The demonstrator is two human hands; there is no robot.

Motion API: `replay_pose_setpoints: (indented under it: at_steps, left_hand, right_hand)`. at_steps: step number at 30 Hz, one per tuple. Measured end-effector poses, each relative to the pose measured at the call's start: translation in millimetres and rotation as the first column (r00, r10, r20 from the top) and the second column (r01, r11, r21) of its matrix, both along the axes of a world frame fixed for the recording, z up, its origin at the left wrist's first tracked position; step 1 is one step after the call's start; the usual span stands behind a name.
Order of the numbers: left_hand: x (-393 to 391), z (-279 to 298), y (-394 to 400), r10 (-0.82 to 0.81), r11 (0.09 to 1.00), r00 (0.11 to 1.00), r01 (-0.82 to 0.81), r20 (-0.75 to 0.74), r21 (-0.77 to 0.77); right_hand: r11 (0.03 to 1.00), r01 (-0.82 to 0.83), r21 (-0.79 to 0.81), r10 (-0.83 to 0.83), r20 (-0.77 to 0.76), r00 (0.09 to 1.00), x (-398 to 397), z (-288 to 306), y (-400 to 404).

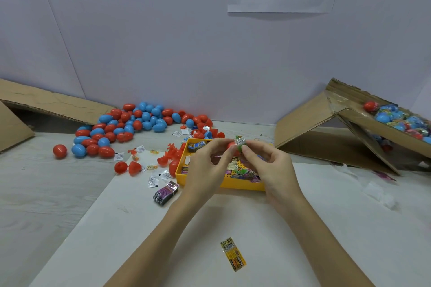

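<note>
Over the yellow tray (242,186) at the middle of the worktop, both hands meet on one red egg (231,146), held clear of the surface. The left hand (206,165) curls thumb and fingertips round the egg's left end. The right hand (270,165) pinches a printed film sleeve (240,141) that sits at the egg's right end.

The step looks like drawing the sleeve over the shell. To do it well, the left hand should steady the egg by its bare end only, leaving the rest free for the film. The right should open the sleeve's mouth round rather than flat, then slide it straight along the egg's long axis, working thumb and finger round the rim so no side lags and creases. A hard tug at one spot could tear thin film or twist the print.

Unwrapped red and blue eggs (140,123) lie heaped toward the far left edge. Wrapped ones (401,121) fill the tilted cardboard box (303,128) at the right edge, and a flat spare sleeve (233,254) lies near the front edge.
</note>
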State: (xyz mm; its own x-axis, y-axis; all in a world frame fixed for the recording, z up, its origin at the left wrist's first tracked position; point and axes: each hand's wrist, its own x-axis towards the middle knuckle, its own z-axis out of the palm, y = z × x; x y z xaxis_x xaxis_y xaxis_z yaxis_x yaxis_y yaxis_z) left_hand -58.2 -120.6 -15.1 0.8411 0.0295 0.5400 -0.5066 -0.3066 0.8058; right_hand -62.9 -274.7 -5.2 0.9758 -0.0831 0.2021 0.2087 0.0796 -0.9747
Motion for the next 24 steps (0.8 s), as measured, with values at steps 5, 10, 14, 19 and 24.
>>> replay_pose_setpoints:
  at_steps: [5, 10, 14, 19, 24]
  left_hand:
    - [-1.4, -3.9, -6.1, -0.004, 0.987, 0.992, -0.017, 0.126, 0.161]
    - [-0.8, -2.9, -1.6, 0.027, 0.981, 0.974, -0.069, 0.224, 0.182]
    - [1.3, -2.5, -1.9, -0.075, 0.965, 0.969, 0.012, 0.233, 0.262]
    - [0.5, -5.1, -3.1, -0.1, 0.959, 0.974, 0.041, 0.202, 0.281]
    - [-1.6, -4.3, -3.3, -0.086, 0.975, 0.975, 0.04, 0.205, 0.216]
  right_hand:
    - [0.97, -0.02, 0.243, 0.048, -0.107, 0.993, -0.2, 3.7, -1.7]
    - [0.912, -0.115, 0.393, 0.197, -0.176, 0.964, -4.6, 9.5, 1.8]
    - [0.873, -0.162, 0.461, 0.278, -0.194, 0.941, -6.9, 14.0, 1.0]
    - [0.801, -0.157, 0.578, 0.363, -0.26, 0.895, -8.4, 17.5, 1.6]
    - [0.769, -0.17, 0.616, 0.416, -0.28, 0.865, -12.3, 22.5, 6.1]
